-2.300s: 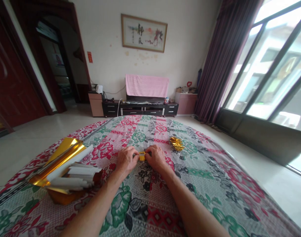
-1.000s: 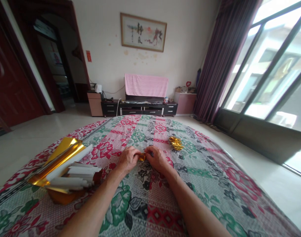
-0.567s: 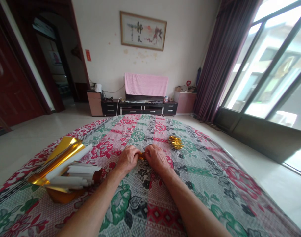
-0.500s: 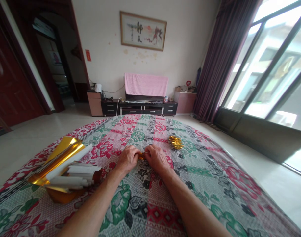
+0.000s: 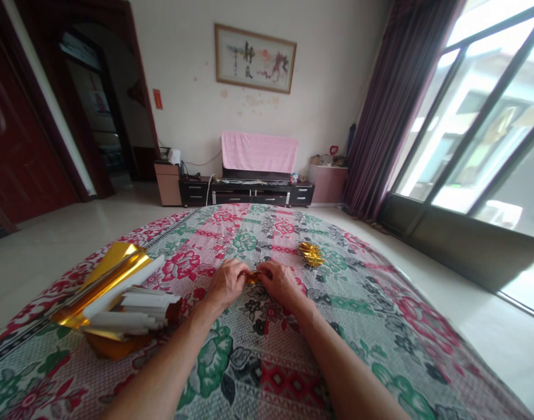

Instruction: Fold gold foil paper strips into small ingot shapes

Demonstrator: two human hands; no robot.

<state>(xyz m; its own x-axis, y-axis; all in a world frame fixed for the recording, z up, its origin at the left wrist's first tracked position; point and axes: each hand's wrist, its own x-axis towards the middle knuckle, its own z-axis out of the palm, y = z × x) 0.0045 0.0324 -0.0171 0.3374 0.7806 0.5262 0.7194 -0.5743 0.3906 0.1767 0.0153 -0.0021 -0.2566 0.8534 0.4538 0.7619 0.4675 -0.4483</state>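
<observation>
Between my two hands is a small piece of gold foil paper (image 5: 252, 277), low over the patterned tablecloth (image 5: 244, 240). My left hand (image 5: 226, 284) pinches its left end and my right hand (image 5: 281, 281) grips the right end; the fingertips partly cover it. Beyond my right hand lies a small pile of folded gold pieces (image 5: 311, 254). To the left, rolled gold foil sheets (image 5: 113, 286) rest beside a bundle of white paper rolls (image 5: 138, 309), with more gold foil under them.
The round table's edge curves in front and to the right. Across the floor stand a low black cabinet (image 5: 258, 191) and a screen under a pink cloth (image 5: 260, 150). A purple curtain (image 5: 380, 116) hangs by the window at the right.
The fingers of my right hand have shifted slightly on the gold foil piece. Both hands stay in nearly the same place.
</observation>
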